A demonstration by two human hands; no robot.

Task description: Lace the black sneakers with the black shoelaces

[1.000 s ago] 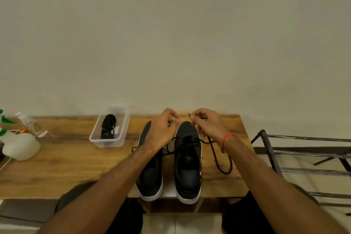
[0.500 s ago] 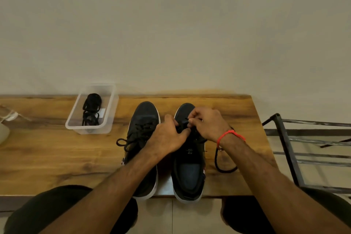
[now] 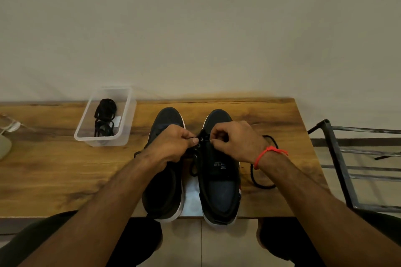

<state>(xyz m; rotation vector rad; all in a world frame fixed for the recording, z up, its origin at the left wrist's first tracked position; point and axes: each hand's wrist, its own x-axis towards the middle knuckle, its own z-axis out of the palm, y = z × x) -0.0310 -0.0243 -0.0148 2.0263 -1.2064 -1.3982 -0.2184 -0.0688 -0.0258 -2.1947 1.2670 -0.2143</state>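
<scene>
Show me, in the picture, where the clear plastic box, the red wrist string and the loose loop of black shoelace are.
clear plastic box (image 3: 124, 115): head view, on its right wall.
red wrist string (image 3: 263, 153): head view, on the band across the wrist.
loose loop of black shoelace (image 3: 258, 184): head view, on its lower curve.

Pretty dim, warm and flat light here, no hard shadows, just soft dark patches under the arms. Wide-angle lens bends the table (image 3: 43, 180) edge and stretches the corners. Whole shot's a bit soft, and the shoes (image 3: 219, 191) lose detail in the murk.
</scene>
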